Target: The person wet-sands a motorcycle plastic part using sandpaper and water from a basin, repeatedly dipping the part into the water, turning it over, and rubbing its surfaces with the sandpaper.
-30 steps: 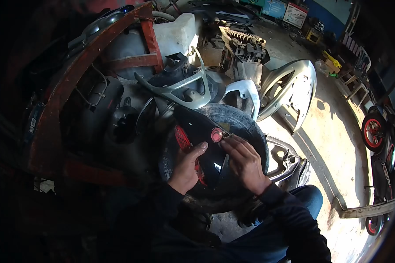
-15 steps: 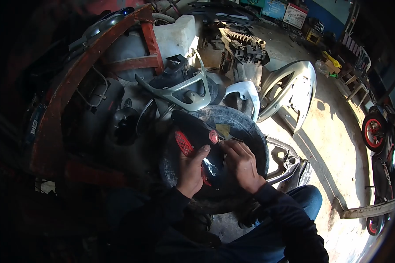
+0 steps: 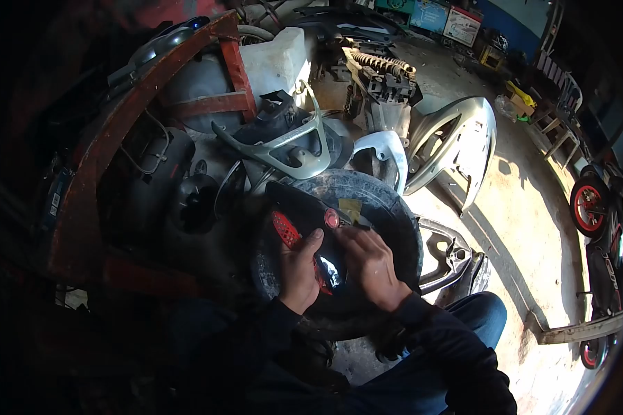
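My left hand (image 3: 300,273) grips a dark glossy panel (image 3: 299,200) by its near side, thumb on top. A red perforated strip (image 3: 286,229) runs along the panel's left side, partly under that thumb. On the panel's right edge sits a small round red piece (image 3: 331,218). Just below this piece, my right hand (image 3: 374,266) has its fingers bent and pressed together; what they hold, if anything, is hidden. Both hands are over a round black tub (image 3: 401,214), which has a yellowish patch (image 3: 349,206) inside.
A red metal frame (image 3: 90,173) rises at the left. Beyond the tub lie a grey-green fairing piece (image 3: 304,149), a silver curved panel (image 3: 457,138) and a shock absorber (image 3: 381,62). A black part (image 3: 453,254) is right of the tub. Motorcycles with red wheels (image 3: 589,205) stand far right.
The panel and its round red piece have shifted slightly left and down. My right hand has moved left and down with it, and more of the yellowish patch shows.
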